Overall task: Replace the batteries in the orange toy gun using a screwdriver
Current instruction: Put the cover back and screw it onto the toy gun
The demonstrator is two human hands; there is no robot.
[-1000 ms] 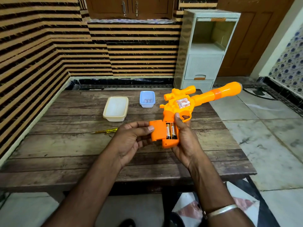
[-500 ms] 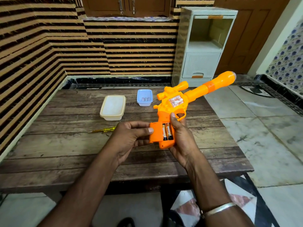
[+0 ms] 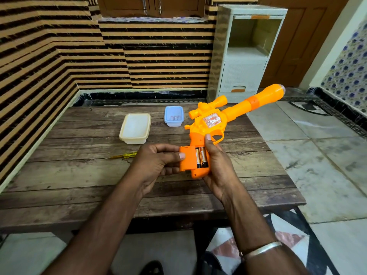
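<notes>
Taking the orange toy gun [image 3: 210, 128] as landmark and reading left to right: the yellow screwdriver [image 3: 124, 155] lies idle on the wooden table [image 3: 79, 175], well left of the grip. Nearer, the left hand [image 3: 156, 165] pinches the battery cover [image 3: 187, 158], which over the last second has slid closer over the 2 batteries [image 3: 201, 157], so closing looks underway; the screw likely comes next. The right hand [image 3: 217, 165] is clamped around the grip, holding the gun above the table. Its long axis runs diagonally, barrel pointing up and right, away from the person
</notes>
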